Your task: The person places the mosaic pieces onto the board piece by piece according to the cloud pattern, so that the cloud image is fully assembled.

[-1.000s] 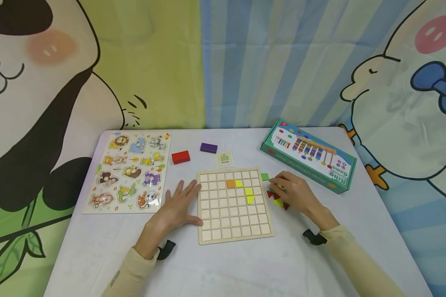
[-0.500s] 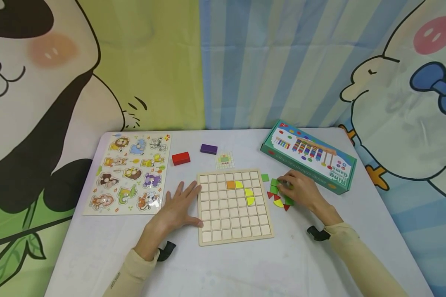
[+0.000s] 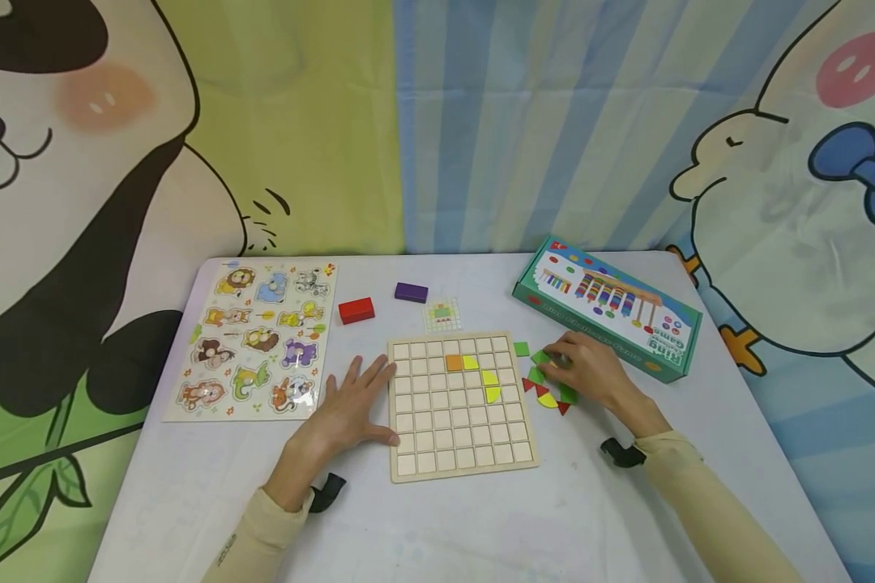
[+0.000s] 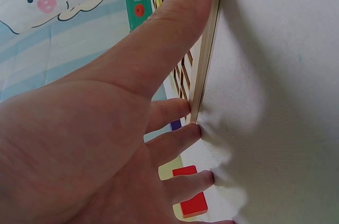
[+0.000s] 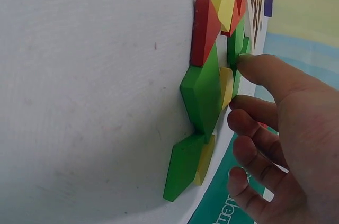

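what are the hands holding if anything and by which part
Left hand: nothing, just resting against the board. Right hand: thumb and forefinger at a green tile; whether they grip it cannot be told.

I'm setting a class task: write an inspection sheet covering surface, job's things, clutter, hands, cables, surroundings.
Surface: white-covered table.
Job's things: gridded board bearing an orange piece and yellow pieces; loose pieces (green, red, yellow) to its right; small gridded card beyond it.
Clutter: animal puzzle, red block, purple block, green box.
Hands: left hand spread against the board's left edge; right hand at the loose pieces, whether pinching one unclear.
Cables: nothing seen.
Surroundings: cartoon-printed backdrop behind the table.
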`<state>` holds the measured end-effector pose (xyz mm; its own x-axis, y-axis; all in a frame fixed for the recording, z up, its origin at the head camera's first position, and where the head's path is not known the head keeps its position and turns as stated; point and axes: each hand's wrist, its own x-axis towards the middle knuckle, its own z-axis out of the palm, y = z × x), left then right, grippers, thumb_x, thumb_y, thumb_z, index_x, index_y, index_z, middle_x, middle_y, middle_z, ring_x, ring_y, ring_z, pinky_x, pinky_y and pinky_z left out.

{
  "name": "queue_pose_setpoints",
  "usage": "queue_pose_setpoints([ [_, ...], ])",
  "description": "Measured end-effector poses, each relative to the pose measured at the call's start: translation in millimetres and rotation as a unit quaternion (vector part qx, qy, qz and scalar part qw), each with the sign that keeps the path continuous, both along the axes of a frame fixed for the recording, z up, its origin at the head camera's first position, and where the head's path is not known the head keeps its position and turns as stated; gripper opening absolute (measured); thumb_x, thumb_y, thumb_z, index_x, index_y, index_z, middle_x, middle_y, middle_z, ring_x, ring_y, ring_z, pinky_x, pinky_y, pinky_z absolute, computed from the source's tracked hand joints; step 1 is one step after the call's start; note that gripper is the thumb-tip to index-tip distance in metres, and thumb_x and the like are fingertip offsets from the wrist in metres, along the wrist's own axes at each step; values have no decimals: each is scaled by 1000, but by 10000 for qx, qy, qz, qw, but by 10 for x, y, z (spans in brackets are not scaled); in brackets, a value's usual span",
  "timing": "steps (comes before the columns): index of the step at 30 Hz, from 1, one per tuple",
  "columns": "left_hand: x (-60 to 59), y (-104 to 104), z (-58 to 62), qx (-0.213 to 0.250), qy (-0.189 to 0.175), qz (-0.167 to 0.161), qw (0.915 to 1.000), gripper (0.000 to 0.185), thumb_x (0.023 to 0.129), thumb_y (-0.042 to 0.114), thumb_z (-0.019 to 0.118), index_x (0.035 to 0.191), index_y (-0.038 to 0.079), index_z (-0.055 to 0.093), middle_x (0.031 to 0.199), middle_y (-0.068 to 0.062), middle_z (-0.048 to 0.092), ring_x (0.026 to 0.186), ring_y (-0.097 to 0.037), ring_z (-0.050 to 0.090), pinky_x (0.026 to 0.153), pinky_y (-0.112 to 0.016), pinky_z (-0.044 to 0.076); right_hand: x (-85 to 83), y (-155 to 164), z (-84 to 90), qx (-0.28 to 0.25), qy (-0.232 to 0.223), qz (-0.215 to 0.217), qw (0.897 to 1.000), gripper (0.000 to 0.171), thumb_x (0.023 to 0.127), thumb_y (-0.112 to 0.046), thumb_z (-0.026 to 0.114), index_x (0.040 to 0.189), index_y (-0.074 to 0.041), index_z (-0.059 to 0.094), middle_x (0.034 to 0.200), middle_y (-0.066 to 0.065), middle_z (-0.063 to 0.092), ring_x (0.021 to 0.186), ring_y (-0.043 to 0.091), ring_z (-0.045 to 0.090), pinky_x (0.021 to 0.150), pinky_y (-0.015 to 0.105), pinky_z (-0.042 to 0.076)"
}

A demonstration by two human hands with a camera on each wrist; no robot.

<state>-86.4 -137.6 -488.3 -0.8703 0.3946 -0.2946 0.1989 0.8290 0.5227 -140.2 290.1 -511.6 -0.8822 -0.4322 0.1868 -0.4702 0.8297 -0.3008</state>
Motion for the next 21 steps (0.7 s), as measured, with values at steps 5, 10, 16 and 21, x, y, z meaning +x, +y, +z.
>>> queue_pose_setpoints([
  [5,4,7,3,-26,-7,13,10000,118,67,42,92,161,13,28,171,-10,17,157,-46,4,115,-80,4,19,-22,3,12,25,-53,10000,36,82,-35,85,105,-8,79,96,5,70,81,17,62,71,38,57],
  [10,3,3,4,-94,37,-15,9999,118,68,43,92,161,13,28,171,-10,17,156,-46,4,114,-80,5,42,-51,20,88,-27,-238,9997,38,82,-38,85,104,-8,79,94,5,69,79,16,61,70,37,56],
  [16,-1,2,4,-107,52,-39,9999,117,68,43,92,161,13,28,171,-10,17,156,-47,4,114,-81,6,52,-84,51,83,-268,-394,9988,35,85,-34,83,105,-6,78,95,6,70,79,17,60,70,35,55],
  [21,-1,6,7,-106,61,-57,9999,117,68,43,92,161,12,28,171,-11,18,156,-47,5,113,-81,6,47,-94,64,92,-616,-523,9967,32,87,-31,81,107,-6,77,94,5,68,79,17,56,69,33,52],
])
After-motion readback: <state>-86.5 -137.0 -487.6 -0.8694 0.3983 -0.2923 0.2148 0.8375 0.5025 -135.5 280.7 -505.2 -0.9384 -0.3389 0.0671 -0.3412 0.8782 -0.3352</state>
